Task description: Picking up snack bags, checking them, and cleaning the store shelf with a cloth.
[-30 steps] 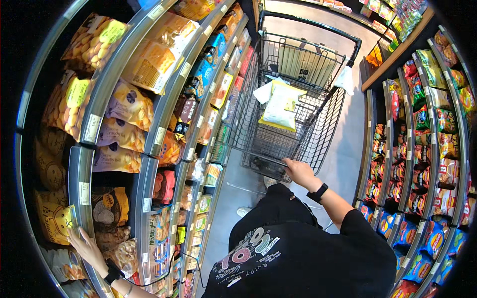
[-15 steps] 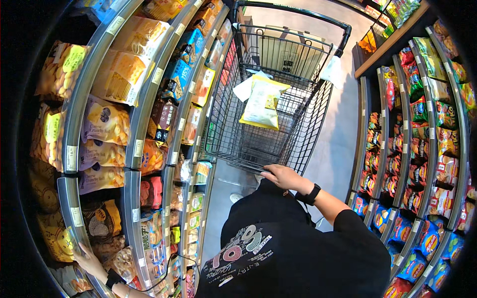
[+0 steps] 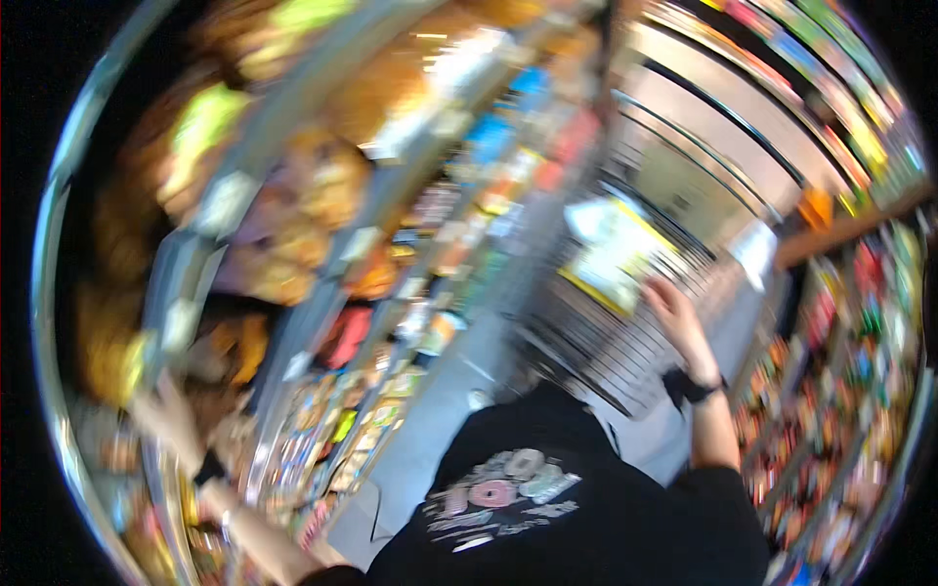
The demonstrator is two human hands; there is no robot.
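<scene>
The whole picture is smeared by motion. My right hand (image 3: pixel 674 313), with a black watch on the wrist, lies over the near end of a wire shopping cart (image 3: pixel 625 361). Its fingers point toward a yellow and white snack bag (image 3: pixel 611 254) lying in the cart. The blur hides whether the hand grips the cart's handle. My left hand (image 3: pixel 171 415) reaches low on my left to the snack shelves (image 3: pixel 293 322), among orange and yellow bags. Its fingers are too blurred to read. My black printed shirt (image 3: pixel 547 508) fills the bottom middle.
Curved shelves of bagged snacks run along my left, and more packed shelves (image 3: pixel 840 391) line my right. A narrow grey aisle floor (image 3: pixel 440 430) lies between them, with the cart standing in it ahead of me.
The view has swung sharply and blurred. The cart and my right hand now sit further right in the picture, and my left hand is higher against the left shelves.
</scene>
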